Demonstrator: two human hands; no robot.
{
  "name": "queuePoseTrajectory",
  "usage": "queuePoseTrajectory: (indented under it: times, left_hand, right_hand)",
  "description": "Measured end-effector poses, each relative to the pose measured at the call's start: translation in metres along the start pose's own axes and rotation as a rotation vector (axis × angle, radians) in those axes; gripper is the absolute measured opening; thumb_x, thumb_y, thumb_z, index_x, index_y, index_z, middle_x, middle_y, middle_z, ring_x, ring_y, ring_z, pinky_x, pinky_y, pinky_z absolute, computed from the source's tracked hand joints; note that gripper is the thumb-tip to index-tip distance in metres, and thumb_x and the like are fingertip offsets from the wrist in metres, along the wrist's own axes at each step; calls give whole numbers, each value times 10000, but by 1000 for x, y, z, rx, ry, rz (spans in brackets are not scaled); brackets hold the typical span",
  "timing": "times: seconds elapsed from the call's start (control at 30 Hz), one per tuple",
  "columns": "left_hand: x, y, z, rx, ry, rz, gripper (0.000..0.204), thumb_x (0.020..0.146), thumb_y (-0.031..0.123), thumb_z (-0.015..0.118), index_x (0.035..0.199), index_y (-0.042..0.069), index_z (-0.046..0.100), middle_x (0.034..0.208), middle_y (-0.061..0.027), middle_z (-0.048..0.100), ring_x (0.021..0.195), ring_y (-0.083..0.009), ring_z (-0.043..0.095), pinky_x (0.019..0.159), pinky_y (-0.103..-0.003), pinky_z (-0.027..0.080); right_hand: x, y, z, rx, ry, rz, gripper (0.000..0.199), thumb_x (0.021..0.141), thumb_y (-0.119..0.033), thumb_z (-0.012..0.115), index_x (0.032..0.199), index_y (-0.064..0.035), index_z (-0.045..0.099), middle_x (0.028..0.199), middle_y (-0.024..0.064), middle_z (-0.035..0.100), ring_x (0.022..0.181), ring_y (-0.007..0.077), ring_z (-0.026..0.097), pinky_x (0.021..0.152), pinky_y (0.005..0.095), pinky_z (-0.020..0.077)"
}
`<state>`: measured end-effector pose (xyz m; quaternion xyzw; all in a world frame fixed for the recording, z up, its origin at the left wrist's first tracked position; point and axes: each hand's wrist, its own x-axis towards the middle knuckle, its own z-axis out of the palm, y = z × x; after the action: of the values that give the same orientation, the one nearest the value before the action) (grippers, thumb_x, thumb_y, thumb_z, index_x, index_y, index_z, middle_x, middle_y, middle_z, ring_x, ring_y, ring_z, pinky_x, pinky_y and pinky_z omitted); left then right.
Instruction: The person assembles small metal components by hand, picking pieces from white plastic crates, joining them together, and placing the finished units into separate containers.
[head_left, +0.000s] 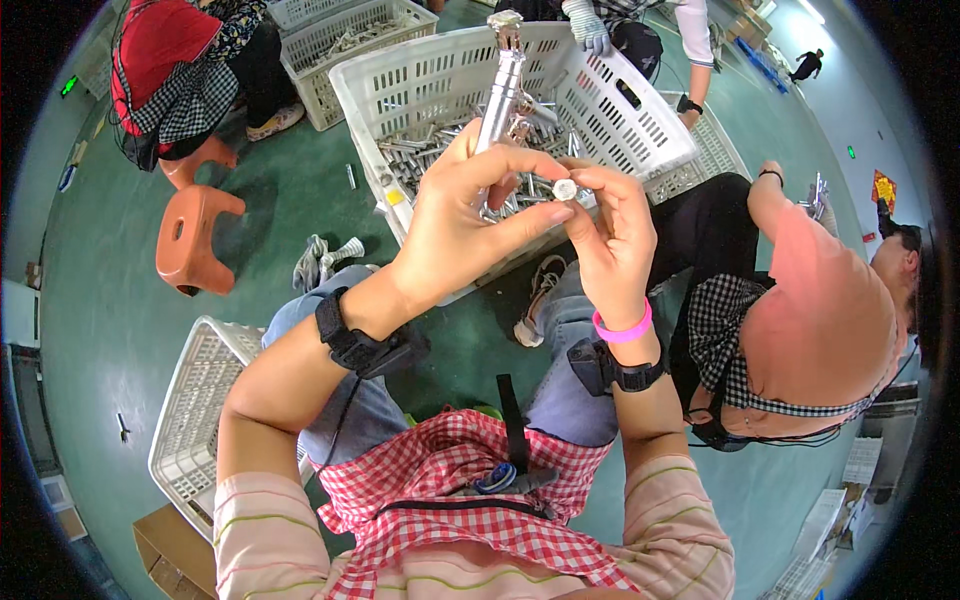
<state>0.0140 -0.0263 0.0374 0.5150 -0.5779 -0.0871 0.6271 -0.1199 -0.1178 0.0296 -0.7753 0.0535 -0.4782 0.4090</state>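
My left hand (455, 215) is closed around a long shiny metal bolt with a sleeve (502, 92), which stands up past the fingers and away from me. Its thumb and forefinger also reach to a small hex-headed metal piece (565, 190), seen end-on. My right hand (612, 225) pinches that same piece between thumb and fingers, so the two hands meet at it. How long the piece is cannot be seen. Both hands are raised over the near side of a large white plastic crate (455, 50), which holds many loose silver metal parts (420, 150).
Left of the crate stand an orange plastic stool (185, 235) and grey work gloves (325, 262) on the floor. A white basket (185, 420) is beside my left leg. Co-workers sit close at the right (815, 310), far left (175, 70) and behind the crate.
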Motion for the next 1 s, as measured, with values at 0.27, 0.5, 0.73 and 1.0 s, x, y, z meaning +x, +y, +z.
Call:
queuePoseTrajectory:
  times: [0.27,0.5,0.73,1.0]
  left_hand:
    - [0,-4,2,1,24,23,245,665,108,751,884,77,647,778,3,495,586,-74,379,535,-216,335]
    - [1,-2,4,3,55,3,260,686,82,718,939,86,660,751,-8,463,546,-84,364,490,-226,326]
    - [-1,7,3,47,28,-209,343,692,105,726,1024,94,642,724,6,453,561,-67,368,502,-222,330]
    - [-5,-2,8,-182,-44,-279,302,701,44,714,990,43,631,698,54,368,593,-40,315,523,-189,269]
  right_hand:
    - [-1,1,0,45,-5,21,204,811,-19,590,1001,-8,515,1020,125,594,956,194,572,841,293,430]
    - [-1,5,1,85,39,43,206,791,13,606,975,4,515,987,108,583,906,152,564,823,273,439]
    - [-6,8,5,93,68,109,229,757,17,619,953,-32,511,973,84,558,770,108,557,628,218,459]
    - [-3,3,3,122,49,73,248,710,58,611,903,-20,476,924,74,509,805,115,519,690,220,430]
